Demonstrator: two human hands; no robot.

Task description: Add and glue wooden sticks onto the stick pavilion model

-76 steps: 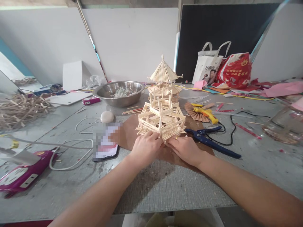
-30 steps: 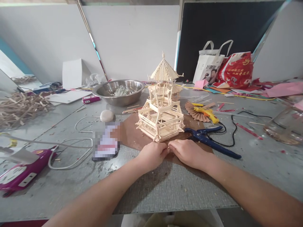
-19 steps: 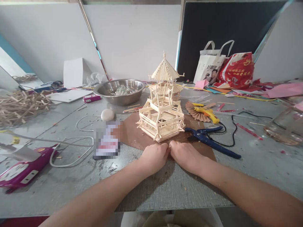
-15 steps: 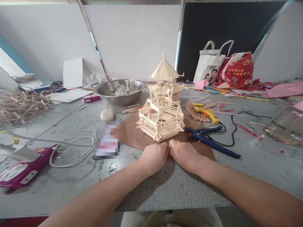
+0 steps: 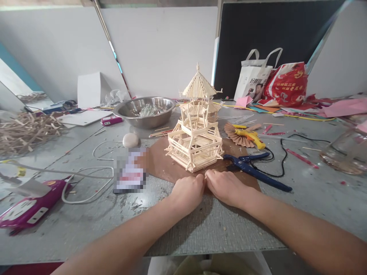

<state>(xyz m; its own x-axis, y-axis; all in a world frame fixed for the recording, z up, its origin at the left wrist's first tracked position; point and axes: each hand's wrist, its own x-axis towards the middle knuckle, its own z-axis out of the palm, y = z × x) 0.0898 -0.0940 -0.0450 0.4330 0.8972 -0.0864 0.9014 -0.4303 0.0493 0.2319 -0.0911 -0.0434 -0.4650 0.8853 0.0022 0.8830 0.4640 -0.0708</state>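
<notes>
My left hand (image 5: 189, 193) and my right hand (image 5: 225, 186) meet fingertip to fingertip over the near part of a brown sheet (image 5: 160, 160). Both are closed, pinching something too small and hidden to make out. Just beyond them a hexagonal lattice of pale wooden sticks (image 5: 195, 149) sits on the sheet, apart from my fingers. Behind it rises a stick pavilion with a pointed roof (image 5: 198, 87), its lower part mostly covered. Blue cutting pliers (image 5: 249, 166) lie to the right of my right hand.
Left lie a pixelated phone (image 5: 130, 172), a purple power strip (image 5: 31, 208), white cables and a round white object (image 5: 130, 140). A steel basin (image 5: 146, 121) stands behind. Right are a yellow glue gun (image 5: 249, 138), a glass jar (image 5: 348, 154) and bags (image 5: 286, 86).
Since the oldest frame, my hands have drawn back from the lattice's near edge and come together in front of it. The lattice has turned slightly. In the last half second, my hands barely moved.
</notes>
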